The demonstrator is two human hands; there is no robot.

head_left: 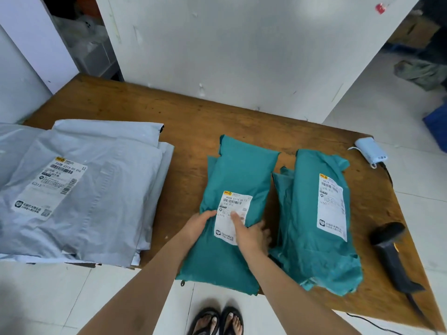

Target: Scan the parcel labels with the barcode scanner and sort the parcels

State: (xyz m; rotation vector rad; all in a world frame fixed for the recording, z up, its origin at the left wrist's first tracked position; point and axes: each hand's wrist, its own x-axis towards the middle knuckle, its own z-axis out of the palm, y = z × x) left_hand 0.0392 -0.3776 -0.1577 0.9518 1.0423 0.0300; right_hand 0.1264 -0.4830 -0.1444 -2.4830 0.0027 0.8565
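Both hands are resting on the middle teal parcel [232,213], which is lying on the wooden table [183,117] with its near end hanging past the table edge. The left hand [199,224] is gripping the parcel's left side beside the white label [232,216], fingers curled onto the wrapper, while the right hand [251,234] is lying flat and spread over the label's lower right part, holding nothing else. The barcode scanner [393,255] is lying untouched near the right edge of the table, well apart from both hands, with a second teal parcel [316,221] sitting between. A stack of grey parcels [79,189] is filling the left side. As a judgement, the risk is coming from the overhang: a tug toward the body could be tipping the soft bag off the table. The right hand is also covering part of the label, so a scan might be failing unless it is lifting clear, and reaching across for the scanner could be nudging the neighbouring parcel or dragging the scanner's cable.
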